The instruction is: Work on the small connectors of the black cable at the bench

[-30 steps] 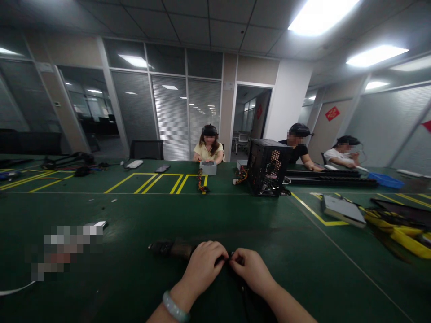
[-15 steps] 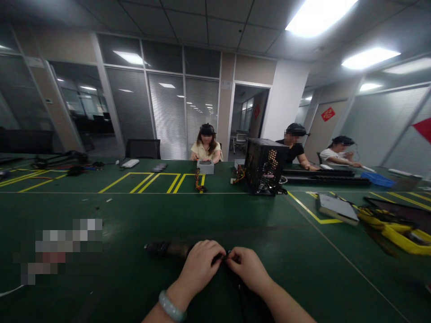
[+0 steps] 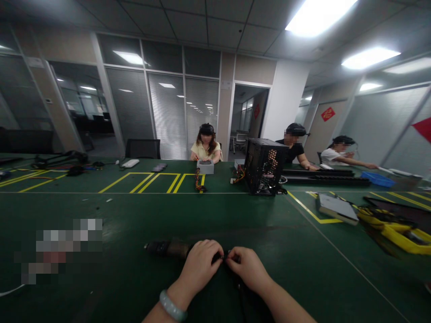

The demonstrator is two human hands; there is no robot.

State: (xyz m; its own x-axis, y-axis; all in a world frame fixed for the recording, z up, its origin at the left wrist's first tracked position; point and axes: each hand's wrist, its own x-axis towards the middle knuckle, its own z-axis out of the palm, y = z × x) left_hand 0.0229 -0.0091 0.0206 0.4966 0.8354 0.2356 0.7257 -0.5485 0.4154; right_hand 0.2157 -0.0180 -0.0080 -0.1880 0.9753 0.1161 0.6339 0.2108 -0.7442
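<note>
My left hand (image 3: 204, 262) and my right hand (image 3: 247, 265) meet low in the middle of the view, just above the green table (image 3: 141, 220). Each has its thumb and fingers pinched together, with the fingertips nearly touching. Something small and dark sits between them; it is too dim to identify. Behind my left hand lies a long, dark, rod-shaped tool with a brownish middle (image 3: 178, 249), its tip pointing left. My left hand hides part of it. A dark cord (image 3: 239, 289) seems to run down below my right hand.
A black computer case (image 3: 264, 167) stands beyond my hands. Further left is a grey power supply (image 3: 205, 168) with cables, before a seated person. A silver box (image 3: 336, 209) and yellow trays (image 3: 407, 238) lie at right. Two more people sit near a blue basket (image 3: 377, 179).
My hands keep almost the same pinch; the left has shifted very slightly left. At far right a co-worker's arm now stretches out past the blue basket.
</note>
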